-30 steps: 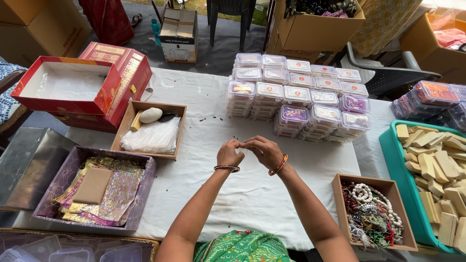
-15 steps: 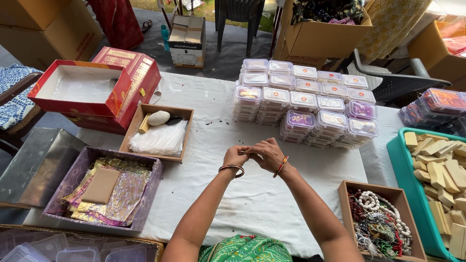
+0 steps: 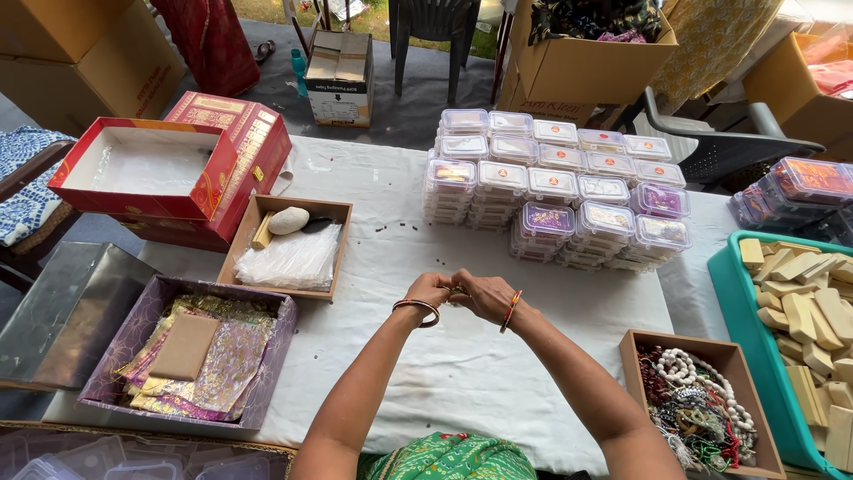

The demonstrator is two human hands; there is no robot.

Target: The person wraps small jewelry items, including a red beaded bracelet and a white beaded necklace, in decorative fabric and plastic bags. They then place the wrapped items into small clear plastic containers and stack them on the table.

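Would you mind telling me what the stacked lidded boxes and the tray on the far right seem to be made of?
The stacked lidded boxes look like clear, glossy plastic: their contents show through and the lids catch the light. The tray at the right edge appears to be teal moulded plastic with a smooth, matt rim. The pale blocks in it could be wood, though that is uncertain.

A white-clothed table bears stacked plastic boxes, cardboard trays and a red box.
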